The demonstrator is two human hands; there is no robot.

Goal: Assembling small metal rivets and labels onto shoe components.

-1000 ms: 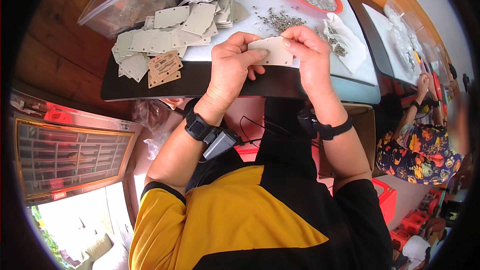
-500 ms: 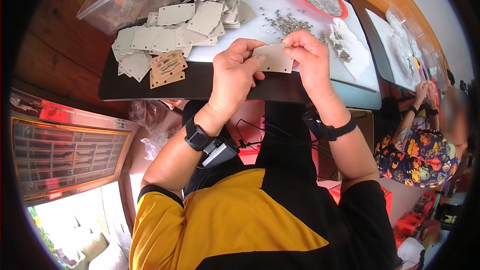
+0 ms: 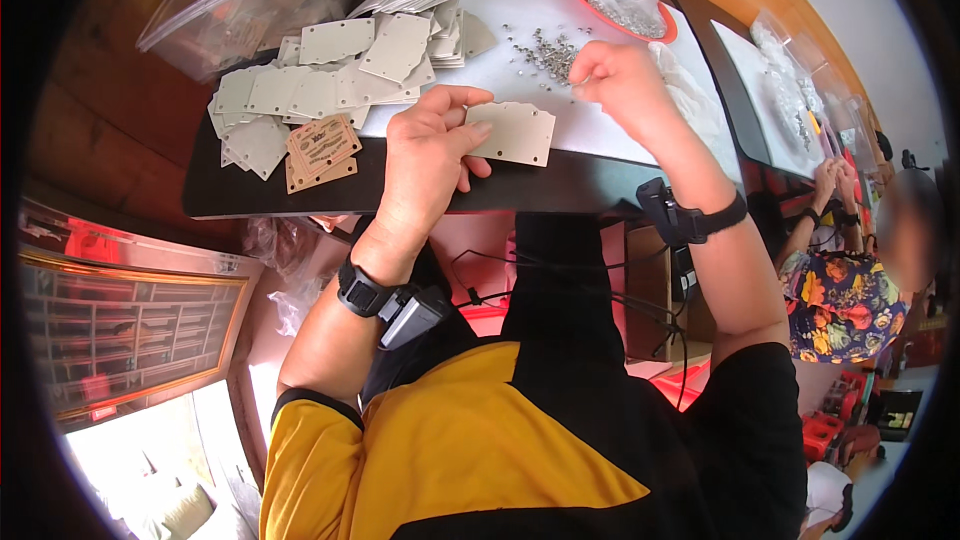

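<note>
Left hand (image 3: 425, 145) still pinches the pale card (image 3: 515, 132) over the table's dark edge (image 3: 560, 182), and there, the right hand (image 3: 625, 90) has let go! Hands apart now, right fingertips bunched beside the metal bits (image 3: 545, 58); gripping anything? Can't tell.

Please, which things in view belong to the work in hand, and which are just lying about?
Seem to belong:
pale card in the left hand
small metal pieces beside the right hand
pile of similar pale cards
probably the red bowl

Seem just lying about:
gold-framed panel
crumpled plastic bag below the table
</note>
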